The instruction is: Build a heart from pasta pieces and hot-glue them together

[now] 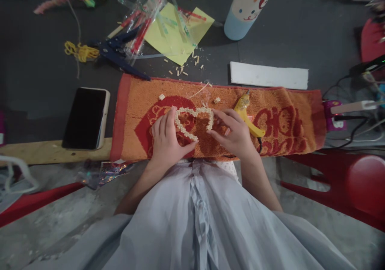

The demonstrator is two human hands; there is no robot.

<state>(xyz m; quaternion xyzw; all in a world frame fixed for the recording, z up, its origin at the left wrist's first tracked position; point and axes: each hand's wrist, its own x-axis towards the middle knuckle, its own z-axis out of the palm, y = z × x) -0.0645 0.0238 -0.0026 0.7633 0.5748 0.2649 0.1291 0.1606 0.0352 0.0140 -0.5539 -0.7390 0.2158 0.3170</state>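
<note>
Cream-coloured little pieces form an open heart outline (188,110) above the orange towel (130,113), between the person's hands, with a gap at its lower right. The left hand (165,140) grasps its left side, fingertips near the upper curve and thumb at the lower end; the right hand (233,136) holds the right side lightly between fingers and thumb. It looks light, stiff and rough rather than slippery, and probably brittle at the joins, weakest around the gap. Both lobes, supported together with a soft pinch, seem the safest hold; squeezing inward could crack it.

Just beside the right hand, a yellow glue gun (254,129) lies on the towel, limiting room on that side. Beyond the outline sit two small loose clusters (161,97). A smartphone (84,117) rests left of the towel. Past its far edge are a white strip (269,75), scattered cut bits (178,73), blue pliers (116,53), yellow paper (203,27) and a bottle (240,21).
</note>
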